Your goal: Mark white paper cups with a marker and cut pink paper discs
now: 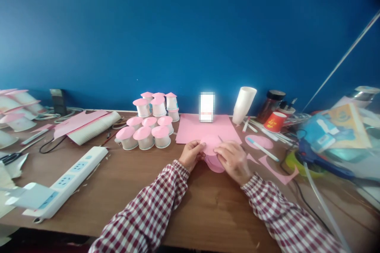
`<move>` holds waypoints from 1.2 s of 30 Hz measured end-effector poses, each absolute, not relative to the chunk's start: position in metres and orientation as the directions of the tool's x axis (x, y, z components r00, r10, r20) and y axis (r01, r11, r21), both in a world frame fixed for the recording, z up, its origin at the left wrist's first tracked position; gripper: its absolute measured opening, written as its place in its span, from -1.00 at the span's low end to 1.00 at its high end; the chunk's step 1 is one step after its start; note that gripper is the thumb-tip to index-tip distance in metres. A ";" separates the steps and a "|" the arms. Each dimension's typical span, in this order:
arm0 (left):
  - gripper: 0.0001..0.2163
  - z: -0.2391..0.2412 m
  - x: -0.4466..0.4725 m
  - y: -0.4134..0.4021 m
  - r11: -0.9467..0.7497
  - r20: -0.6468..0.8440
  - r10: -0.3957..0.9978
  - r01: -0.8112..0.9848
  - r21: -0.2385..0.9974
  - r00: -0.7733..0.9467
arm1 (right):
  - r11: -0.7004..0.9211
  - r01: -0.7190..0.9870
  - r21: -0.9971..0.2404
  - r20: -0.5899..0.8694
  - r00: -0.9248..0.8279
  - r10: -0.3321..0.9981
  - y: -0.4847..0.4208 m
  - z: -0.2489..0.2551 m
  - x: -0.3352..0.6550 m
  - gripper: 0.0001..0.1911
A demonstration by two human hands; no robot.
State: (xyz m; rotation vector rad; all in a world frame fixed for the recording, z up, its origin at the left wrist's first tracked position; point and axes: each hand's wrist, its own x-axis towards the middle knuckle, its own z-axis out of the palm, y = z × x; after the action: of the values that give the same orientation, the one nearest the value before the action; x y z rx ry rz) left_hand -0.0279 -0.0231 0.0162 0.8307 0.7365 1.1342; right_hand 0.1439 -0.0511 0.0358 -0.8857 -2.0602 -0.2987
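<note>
Smooth, flat pink disc [209, 144] at centre; left hand [192, 155] pinched on its nine o'clock rim. Right hand [234, 160] at three, grip unclear; thin dark tip [220, 138] pokes out. Pink sheet [208, 128] at twelve. White cups [144, 144], pink cone-shaped lids [143, 132], ten o'clock. Curved scrap [277, 174], blue glue gun [323, 161] crowd three to four. Brown wood-grain worktop [208, 215] runs to its front edge, six.

Desk [204, 221], about the gripped paper disc [210, 142]
Paper sheet [190, 126] is lying behind the grip; cups [144, 142] are standing left; power strip [71, 174] is lying farther left; marker [264, 150] is lying right, across a loose disc [265, 140].
</note>
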 end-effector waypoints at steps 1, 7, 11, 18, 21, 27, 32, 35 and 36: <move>-0.73 0.016 -0.028 -0.023 0.206 -0.083 0.960 -0.471 0.858 0.268 | 0.716 0.689 -0.110 0.785 -0.381 0.487 -0.050 0.035 0.145 -0.85; -0.74 0.017 -0.028 -0.023 0.182 -0.073 0.969 -0.487 0.854 0.235 | 0.687 0.712 -0.144 0.760 -0.365 0.538 -0.047 0.034 0.146 -0.79; -0.71 0.019 -0.031 -0.019 0.151 -0.111 0.988 -0.485 0.861 0.111 | 0.522 0.827 -0.208 0.713 -0.237 0.660 -0.041 0.033 0.155 -0.74; -0.70 0.019 -0.036 -0.014 0.145 -0.135 0.989 -0.476 0.867 0.055 | 0.172 0.977 -0.126 0.407 -0.107 0.907 -0.027 0.022 0.180 -0.76; -0.69 0.021 -0.035 -0.016 0.152 -0.142 0.988 -0.473 0.868 0.056 | 0.147 0.987 -0.067 0.389 -0.110 0.915 -0.030 0.025 0.180 -0.76; -0.69 0.022 -0.034 -0.016 0.152 -0.145 0.988 -0.472 0.868 0.051 | 0.077 0.996 -0.050 0.226 -0.064 0.972 -0.041 0.043 0.185 -0.70; -0.70 0.022 -0.035 -0.015 0.154 -0.143 0.988 -0.481 0.863 0.060 | 0.088 0.985 -0.146 0.135 -0.068 0.989 -0.042 0.047 0.190 -0.63; -0.70 0.022 -0.035 -0.016 0.160 -0.153 0.987 -0.490 0.857 0.056 | 0.123 0.980 -0.157 0.121 -0.105 0.987 -0.042 0.049 0.189 -0.65; -0.70 0.022 -0.035 -0.016 0.161 -0.154 0.986 -0.493 0.855 0.055 | 0.134 0.979 -0.153 0.114 -0.117 0.987 -0.042 0.050 0.189 -0.68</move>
State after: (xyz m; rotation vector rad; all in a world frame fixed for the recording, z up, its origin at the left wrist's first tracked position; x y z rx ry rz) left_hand -0.0351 -0.0155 0.0221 0.7159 0.8861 1.2824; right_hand 0.1885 -0.0418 0.0496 -1.9519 -2.2164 0.0581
